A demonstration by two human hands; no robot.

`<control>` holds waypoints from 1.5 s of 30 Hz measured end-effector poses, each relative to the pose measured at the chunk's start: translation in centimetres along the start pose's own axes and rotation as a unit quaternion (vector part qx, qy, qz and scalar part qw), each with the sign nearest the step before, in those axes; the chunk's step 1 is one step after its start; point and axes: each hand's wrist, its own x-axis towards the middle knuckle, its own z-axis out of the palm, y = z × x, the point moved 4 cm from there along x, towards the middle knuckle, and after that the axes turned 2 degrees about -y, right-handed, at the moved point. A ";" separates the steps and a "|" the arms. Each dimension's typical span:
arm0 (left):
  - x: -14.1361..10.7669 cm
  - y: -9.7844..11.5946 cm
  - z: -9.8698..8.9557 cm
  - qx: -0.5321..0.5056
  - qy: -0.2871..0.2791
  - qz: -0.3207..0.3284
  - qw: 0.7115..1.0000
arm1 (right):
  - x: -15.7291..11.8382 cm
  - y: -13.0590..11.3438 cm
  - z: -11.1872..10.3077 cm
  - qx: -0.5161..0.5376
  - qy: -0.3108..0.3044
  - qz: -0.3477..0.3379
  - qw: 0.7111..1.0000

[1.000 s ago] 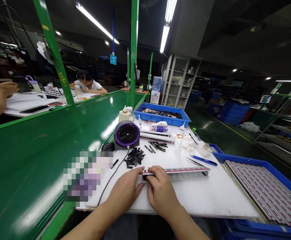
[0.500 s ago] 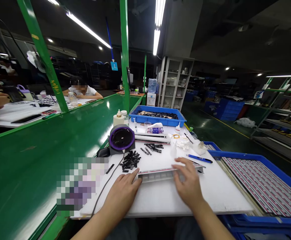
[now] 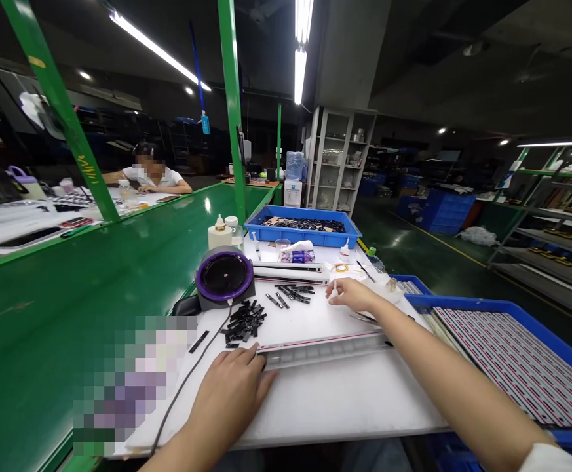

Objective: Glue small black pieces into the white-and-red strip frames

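Observation:
A long white rail (image 3: 325,351) with a red line along its top edge lies across the white worktop. My left hand (image 3: 229,390) is closed round its left end, index finger on top and thumb at the near side. Beyond the rail, the fingers of my right hand (image 3: 352,294) close round a small translucent bottle with a thin nozzle (image 3: 335,287); the hand hides part of it. Below my right forearm are tweezers (image 3: 363,317), partly covered. A heap of black strips (image 3: 244,322) lies left of the rail, with more black strips (image 3: 295,292) behind.
A round black device with a purple rim (image 3: 225,275) stands at left, its cable (image 3: 187,367) running forward. Behind are more white rails (image 3: 286,270), bottles (image 3: 219,235) and a blue bin (image 3: 305,235). At right, a blue tray (image 3: 512,305) holds rows of rails. A co-worker (image 3: 152,174) sits across the green partition.
My right hand has left the rail, reached forward and taken hold of the small bottle. My left hand stays on the rail's left end. The view has shifted slightly.

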 end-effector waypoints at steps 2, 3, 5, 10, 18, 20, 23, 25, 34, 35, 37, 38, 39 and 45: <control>0.0 0.0 0.4 0.004 0.032 -0.005 0.999 | -0.1 -1.1 -1.0 0.022 -0.028 -0.008 0.999; -0.1 -0.1 0.6 0.003 0.049 -0.007 0.999 | -0.4 -1.9 -1.6 0.044 -0.042 -0.013 0.998; -0.1 -0.2 1.1 -0.001 0.079 -0.008 0.997 | -1.3 -4.0 -2.5 0.132 -0.089 -0.033 0.987; -0.2 -0.3 1.5 -0.001 0.142 0.000 0.990 | -3.6 -9.7 -2.2 0.355 -0.094 -0.157 0.917; -0.3 -0.4 1.7 -0.007 0.150 0.009 0.989 | -3.3 -10.0 7.1 0.662 -0.065 -0.151 0.731; -0.2 -0.5 1.8 -0.009 0.151 0.009 0.988 | -3.2 -9.6 8.4 0.686 -0.099 -0.127 0.710; -0.2 -0.5 1.8 -0.012 0.151 0.010 0.988 | -3.0 -8.7 9.0 0.724 -0.091 -0.084 0.679; -0.2 -0.4 1.7 -0.019 0.145 0.007 0.989 | -2.9 -8.3 9.2 0.748 -0.070 -0.056 0.657; -0.1 0.2 0.9 -0.034 0.085 -0.034 0.995 | -4.0 -8.4 9.2 0.639 0.046 -0.055 0.766; -0.1 0.2 0.9 -0.036 0.078 -0.037 0.996 | -4.2 -8.4 9.2 0.600 0.073 -0.071 0.793; -0.2 0.2 0.7 -0.039 0.066 -0.042 0.996 | -4.9 -8.6 9.2 0.499 0.118 -0.108 0.852; -0.2 0.1 0.7 -0.041 0.060 -0.045 0.996 | -5.2 -8.7 9.3 0.444 0.130 -0.131 0.877; -0.2 0.1 0.6 -0.043 0.055 -0.047 0.996 | -5.5 -9.0 9.4 0.392 0.138 -0.158 0.896; 0.0 0.0 0.5 -0.059 0.029 -0.054 0.996 | -6.4 -10.3 10.7 0.177 0.147 -0.286 0.930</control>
